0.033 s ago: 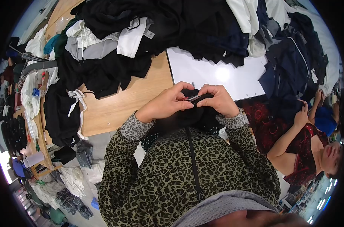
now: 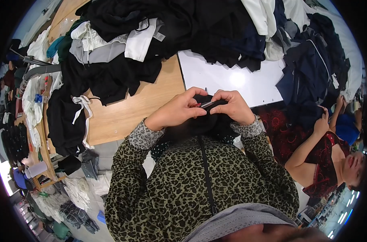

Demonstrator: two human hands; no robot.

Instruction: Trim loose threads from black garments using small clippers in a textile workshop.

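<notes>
My left hand [image 2: 176,108] is closed around a small thread snipper [image 2: 206,104] with a red handle and slim metal blades, which point toward the right hand. My right hand [image 2: 236,107] pinches a fold of a black garment [image 2: 197,124] between thumb and forefinger, close to the blade tips. This garment hangs between my hands over my lap, at the table's near edge. Fingers hide parts of the tool and the cloth, so I cannot tell whether the blades touch it.
Black garments [image 2: 183,28] lie heaped along the far side of the wooden table [image 2: 151,101] and its white panel [image 2: 231,76]. A black garment with white ties [image 2: 66,121] hangs over the left edge. To the right, a co-worker [image 2: 308,161] handles dark navy cloth [image 2: 304,84].
</notes>
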